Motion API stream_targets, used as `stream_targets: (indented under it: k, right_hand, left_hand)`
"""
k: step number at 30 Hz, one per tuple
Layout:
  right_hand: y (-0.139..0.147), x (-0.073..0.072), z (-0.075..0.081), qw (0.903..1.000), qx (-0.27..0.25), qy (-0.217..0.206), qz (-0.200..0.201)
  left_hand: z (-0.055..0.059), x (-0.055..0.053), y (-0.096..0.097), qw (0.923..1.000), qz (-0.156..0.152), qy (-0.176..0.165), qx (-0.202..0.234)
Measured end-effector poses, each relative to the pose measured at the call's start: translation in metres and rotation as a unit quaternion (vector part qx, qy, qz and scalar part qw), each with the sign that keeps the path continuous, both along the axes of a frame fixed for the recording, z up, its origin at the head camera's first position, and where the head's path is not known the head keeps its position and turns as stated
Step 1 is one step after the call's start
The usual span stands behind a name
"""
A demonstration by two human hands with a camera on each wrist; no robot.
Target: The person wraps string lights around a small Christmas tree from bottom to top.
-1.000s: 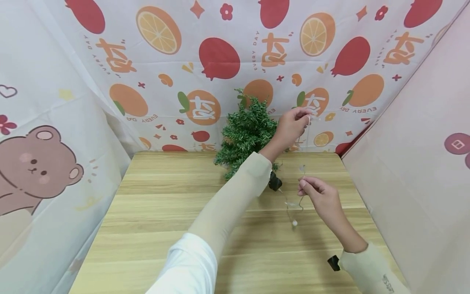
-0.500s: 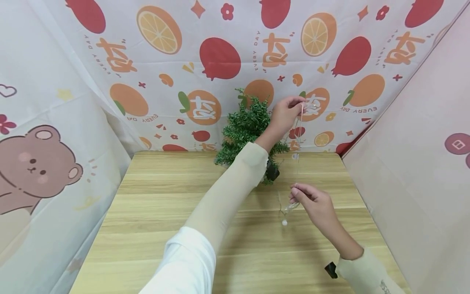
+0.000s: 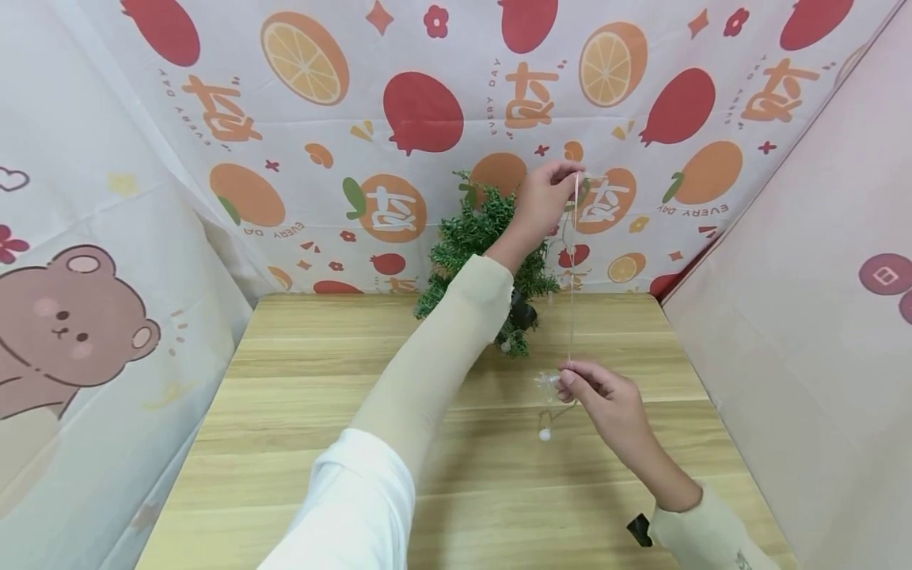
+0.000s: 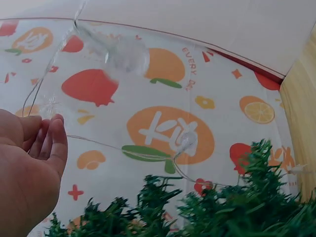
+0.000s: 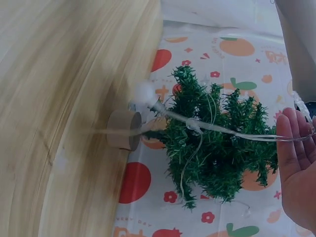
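A small green artificial tree (image 3: 466, 241) stands at the back of the table, partly hidden behind the left forearm. My left hand (image 3: 545, 198), raised beside the treetop, pinches a thin clear string-light wire (image 3: 572, 277). Below it, over the table, my right hand (image 3: 606, 400) pinches the same wire, which runs straight between the two. From the right fingers dangle a clear snowflake-like piece (image 3: 547, 381) and a small white ball (image 3: 545, 435). In the left wrist view, wire with a clear bulb (image 4: 188, 139) passes above the branches. The right wrist view shows wire draped on the tree.
The wooden table (image 3: 306, 412) carries the tree on a round wooden base (image 5: 121, 129). A fruit-print cloth (image 3: 420, 47) hangs close behind, with pale cloths at both sides. Black pieces (image 3: 523, 313) sit on the wrists.
My left hand has risen and shifted left, lifting the wire. My right hand has moved slightly left and down, and the wire between them now runs longer and straighter.
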State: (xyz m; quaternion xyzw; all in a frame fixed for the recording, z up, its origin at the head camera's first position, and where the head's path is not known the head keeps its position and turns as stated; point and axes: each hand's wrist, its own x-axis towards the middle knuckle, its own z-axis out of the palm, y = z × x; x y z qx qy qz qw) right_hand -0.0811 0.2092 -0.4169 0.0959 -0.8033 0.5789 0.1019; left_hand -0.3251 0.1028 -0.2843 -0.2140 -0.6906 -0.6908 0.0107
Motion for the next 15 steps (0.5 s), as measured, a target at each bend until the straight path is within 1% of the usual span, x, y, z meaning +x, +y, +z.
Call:
stream_targets:
  k: [1,3,5,8,11,15]
  right_hand:
    - [-0.001,0.0,0.0,1.0,0.001,0.002,0.002]
    - [-0.002,0.001,0.001,1.0,0.004,0.006,0.005]
    - [-0.003,0.001,0.001,0.9998,0.007,0.017,0.012]
    - [-0.006,0.003,0.0,0.999,0.013,0.036,0.025]
    - [-0.009,0.005,0.0,0.9977,0.012,0.054,0.039]
    - [-0.012,0.011,0.002,0.9965,0.002,0.066,0.051]
  left_hand:
    - [0.002,-0.001,-0.001,1.0,0.003,-0.001,-0.001]
    - [0.005,-0.005,-0.003,0.9999,0.0,0.001,0.01]
    - [0.008,-0.007,-0.004,0.9998,-0.004,0.0,0.022]
    - [0.014,-0.01,-0.007,0.9996,-0.002,-0.005,0.026]
    - [0.02,-0.011,-0.011,0.9992,-0.004,-0.016,0.036]
    - [0.027,-0.011,-0.016,0.9986,-0.007,-0.024,0.046]
